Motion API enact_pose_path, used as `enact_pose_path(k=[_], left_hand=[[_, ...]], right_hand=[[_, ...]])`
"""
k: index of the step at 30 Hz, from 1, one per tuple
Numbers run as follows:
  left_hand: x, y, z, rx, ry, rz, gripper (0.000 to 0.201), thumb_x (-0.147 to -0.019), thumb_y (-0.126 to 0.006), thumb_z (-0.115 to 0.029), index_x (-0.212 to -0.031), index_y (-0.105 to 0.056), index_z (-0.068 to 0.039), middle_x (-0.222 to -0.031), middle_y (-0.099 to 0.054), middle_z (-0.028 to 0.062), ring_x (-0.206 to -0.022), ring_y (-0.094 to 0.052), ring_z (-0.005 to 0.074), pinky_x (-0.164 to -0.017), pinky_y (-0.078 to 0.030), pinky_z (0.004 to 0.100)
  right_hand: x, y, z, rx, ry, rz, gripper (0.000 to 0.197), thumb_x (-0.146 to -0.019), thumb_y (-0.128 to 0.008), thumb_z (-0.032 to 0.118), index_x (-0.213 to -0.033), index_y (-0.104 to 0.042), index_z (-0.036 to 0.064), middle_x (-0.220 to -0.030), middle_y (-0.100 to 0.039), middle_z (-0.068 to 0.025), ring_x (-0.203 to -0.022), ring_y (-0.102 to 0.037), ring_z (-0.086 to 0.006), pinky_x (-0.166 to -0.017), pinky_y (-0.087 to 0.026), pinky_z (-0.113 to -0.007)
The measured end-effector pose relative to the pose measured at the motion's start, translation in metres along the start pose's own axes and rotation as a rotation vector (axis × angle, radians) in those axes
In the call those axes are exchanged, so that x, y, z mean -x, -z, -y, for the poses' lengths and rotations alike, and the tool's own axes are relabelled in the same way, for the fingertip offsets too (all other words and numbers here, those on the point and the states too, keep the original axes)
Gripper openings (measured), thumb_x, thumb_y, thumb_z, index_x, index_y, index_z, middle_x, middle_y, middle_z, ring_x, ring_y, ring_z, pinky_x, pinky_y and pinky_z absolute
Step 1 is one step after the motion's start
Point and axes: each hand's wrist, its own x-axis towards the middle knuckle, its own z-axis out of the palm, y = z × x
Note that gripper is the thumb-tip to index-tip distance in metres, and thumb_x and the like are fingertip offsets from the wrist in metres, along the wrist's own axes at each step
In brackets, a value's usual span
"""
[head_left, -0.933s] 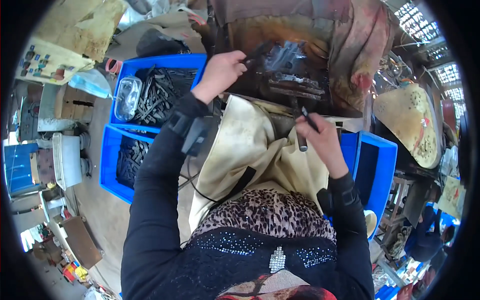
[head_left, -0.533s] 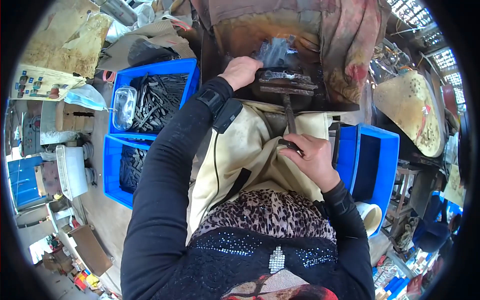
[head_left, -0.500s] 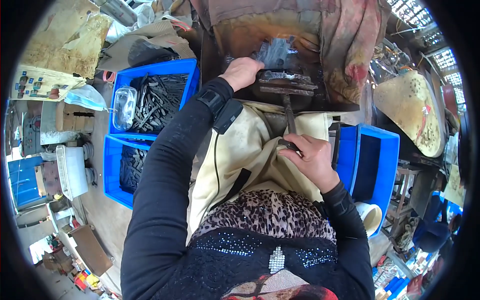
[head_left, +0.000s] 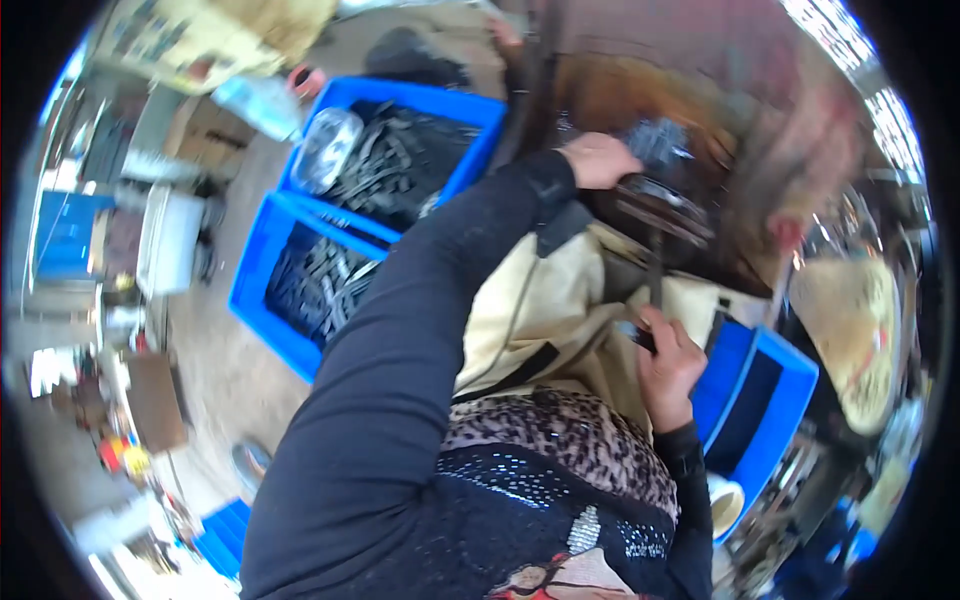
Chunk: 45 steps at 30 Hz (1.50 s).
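Note:
My left hand [head_left: 600, 160] is closed at the end of a dark flat strip [head_left: 655, 190], which lies along a metal crossbar rest [head_left: 668, 222]. Its fingertips are partly hidden. Beyond the rest, pale wet-looking streaks [head_left: 660, 142] mark a brown, stained hood [head_left: 610, 95]. From the rest a metal bar [head_left: 656, 270] comes down toward my lap. Near its lower end, my right hand [head_left: 672, 365] is closed round a short dark piece [head_left: 636, 335] with a shiny end. A cream apron [head_left: 530, 300] covers my lap below the rest.
On the left, two blue crates [head_left: 290, 350] hold many dark strips [head_left: 385, 165], with a clear plastic container [head_left: 328, 150] at the upper one's edge. Another blue crate [head_left: 770, 390] stands right, beside a white tube [head_left: 725, 495]. A stained cloth [head_left: 800, 130] hangs at the hood.
The whole view has swung, so the bench and crates appear tilted and farther right, with some blur. Both hands keep about the same places at the rest and the bar.

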Motion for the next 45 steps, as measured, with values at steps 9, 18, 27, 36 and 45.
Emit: enact_pose_path(k=[9,18,27,36,45], left_hand=[[0.064,0.034,-0.022,-0.104,0.283,-0.403,0.027,-0.068,-0.062,-0.001,-0.094,-0.066,-0.008,-0.093,-0.063,0.0101,-0.092,-0.061,0.0311,-0.077,-0.050,0.0404],[0.160,0.048,-0.038,-0.143,0.332,-0.788,0.034,-0.068,-0.064,-0.002,-0.102,-0.067,-0.008,-0.102,-0.062,0.0100,-0.094,-0.058,0.0285,-0.084,-0.045,0.0406],[0.242,0.035,-0.033,-0.148,0.515,-0.697,0.029,-0.068,-0.064,-0.001,-0.096,-0.068,-0.007,-0.102,-0.062,0.0108,-0.097,-0.058,0.0292,-0.087,-0.045,0.0408],[0.283,0.015,-0.032,-0.130,0.677,-0.630,0.026,-0.070,-0.062,0.000,-0.094,-0.068,-0.007,-0.098,-0.063,0.0103,-0.095,-0.058,0.0294,-0.084,-0.047,0.0408],[0.300,0.012,0.002,-0.096,0.902,-0.548,0.024,-0.073,-0.065,-0.009,-0.096,-0.068,-0.006,-0.099,-0.063,0.0103,-0.096,-0.059,0.0293,-0.083,-0.047,0.0399]], right_hand=[[-0.059,0.011,-0.006,0.014,-0.033,-0.208,0.018,-0.086,-0.068,0.008,-0.104,-0.067,0.0063,-0.092,-0.068,-0.0155,-0.081,-0.066,-0.0287,-0.071,-0.051,-0.034],[-0.222,0.038,-0.067,0.262,-0.197,-0.209,0.034,-0.097,-0.053,0.032,-0.118,-0.060,0.0066,-0.108,-0.066,-0.0160,-0.098,-0.064,-0.0320,-0.085,-0.046,-0.036],[-0.327,0.041,-0.172,0.242,-0.116,-0.068,0.043,-0.094,-0.051,0.044,-0.118,-0.060,0.0090,-0.101,-0.066,-0.0182,-0.097,-0.063,-0.0347,-0.080,-0.047,-0.039],[-0.349,0.034,-0.179,0.254,-0.143,0.000,0.045,-0.094,-0.053,0.042,-0.119,-0.059,0.0055,-0.104,-0.066,-0.0175,-0.098,-0.062,-0.0324,-0.084,-0.045,-0.036],[-0.263,0.025,-0.125,0.163,0.043,-0.249,0.039,-0.094,-0.057,0.030,-0.121,-0.059,0.0013,-0.108,-0.067,-0.0170,-0.104,-0.063,-0.0313,-0.091,-0.045,-0.037]])
